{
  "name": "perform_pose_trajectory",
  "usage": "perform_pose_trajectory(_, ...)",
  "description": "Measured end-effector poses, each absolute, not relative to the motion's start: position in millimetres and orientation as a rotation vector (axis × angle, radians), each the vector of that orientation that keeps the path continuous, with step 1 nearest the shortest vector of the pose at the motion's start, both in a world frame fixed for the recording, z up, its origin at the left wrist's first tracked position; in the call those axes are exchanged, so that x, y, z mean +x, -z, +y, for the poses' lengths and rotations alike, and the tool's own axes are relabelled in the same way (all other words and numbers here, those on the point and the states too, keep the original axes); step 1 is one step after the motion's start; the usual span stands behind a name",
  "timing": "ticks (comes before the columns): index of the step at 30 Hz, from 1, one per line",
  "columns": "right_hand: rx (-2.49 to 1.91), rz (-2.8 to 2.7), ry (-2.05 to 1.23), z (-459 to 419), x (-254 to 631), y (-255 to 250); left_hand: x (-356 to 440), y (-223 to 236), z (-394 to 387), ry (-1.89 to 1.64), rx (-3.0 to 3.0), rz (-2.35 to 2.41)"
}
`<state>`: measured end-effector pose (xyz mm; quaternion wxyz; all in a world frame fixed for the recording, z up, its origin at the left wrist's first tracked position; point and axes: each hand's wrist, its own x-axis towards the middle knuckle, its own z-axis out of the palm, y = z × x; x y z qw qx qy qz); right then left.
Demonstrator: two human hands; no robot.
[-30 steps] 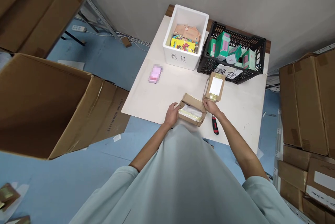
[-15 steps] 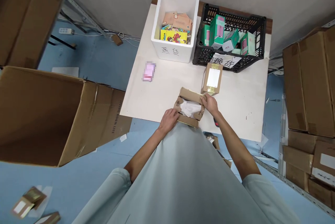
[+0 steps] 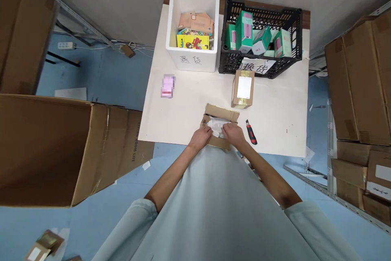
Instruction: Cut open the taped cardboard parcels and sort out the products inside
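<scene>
So the tabletop (image 3: 195, 90) is the biggest thing here, its near edge partly blocked by the person's shirt and arms. Off to the left there's a huge open carton (image 3: 113, 147), cut off by the frame, dark inside, and I can't make out any contents. Black mesh crate (image 3: 230, 64) at the back right: several green-and-pink boxes, the lower ones half buried. Next to it, a white foam box (image 3: 207, 63) with tan cardboard pieces and a yellow printed pack; whatever's underneath is hidden. A taped carton (image 3: 243, 90) stands in front of the crate, label too small to read. The small opened box (image 3: 222, 112) is at the near edge, flaps out, partly covered by both hands. Left hand (image 3: 200, 137) and right hand (image 3: 234, 134) are a bit apart, fingers curled at the white wrapping (image 3: 216, 124) inside; can't tell if either is actually gripping. Pink thing (image 3: 168, 86) on the left is pixelated. Red-and-black cutter (image 3: 251, 132) lies just right of the right hand.
</scene>
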<state>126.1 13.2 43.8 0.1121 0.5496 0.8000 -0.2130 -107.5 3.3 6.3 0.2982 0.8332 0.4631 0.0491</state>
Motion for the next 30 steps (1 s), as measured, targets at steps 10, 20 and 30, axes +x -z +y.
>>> perform_pose_trajectory(10,1.601,2.190,0.606,-22,123,-61,-118,-29,22,0.211,2.417,1.177)
perform_pose_trajectory(20,2.017,2.252,0.481,-73,165,-37,-177,-35,17,-0.016,2.324,1.407)
perform_pose_trajectory(30,2.073,2.253,0.423,-70,150,-24,-127,-33,25,0.029,2.287,1.363)
